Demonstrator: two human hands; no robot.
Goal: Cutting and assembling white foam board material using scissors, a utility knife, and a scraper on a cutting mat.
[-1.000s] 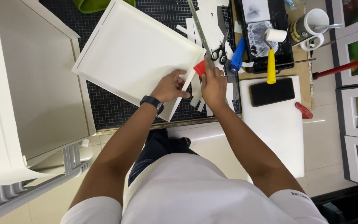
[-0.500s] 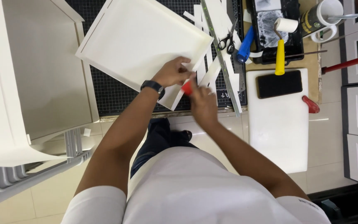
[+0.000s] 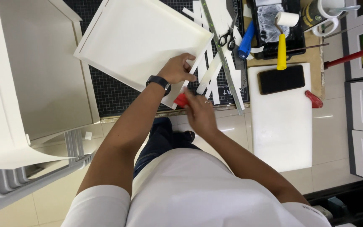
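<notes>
A white shallow tray-like board (image 3: 139,40) lies tilted on a black cutting mat (image 3: 118,94). My left hand (image 3: 177,69), with a dark watch on the wrist, presses on the board's near right corner. My right hand (image 3: 200,113) is blurred, just below that corner, and is closed around a red-handled tool (image 3: 181,100), probably a cutter. Several white cut strips (image 3: 209,73) lie on the mat just right of my left hand.
A metal ruler (image 3: 223,54) and scissors (image 3: 225,37) lie among the strips. Right of them are a paint tray with a yellow-handled roller (image 3: 281,46), a blue tool (image 3: 246,40), a white board (image 3: 280,126) bearing a black phone (image 3: 282,79), and a red object (image 3: 314,100). A large white panel (image 3: 43,71) stands left.
My right hand has pulled the red tool down along the board's right edge toward me, to below the corner. My left hand stays on the board. The view has shifted slightly.
</notes>
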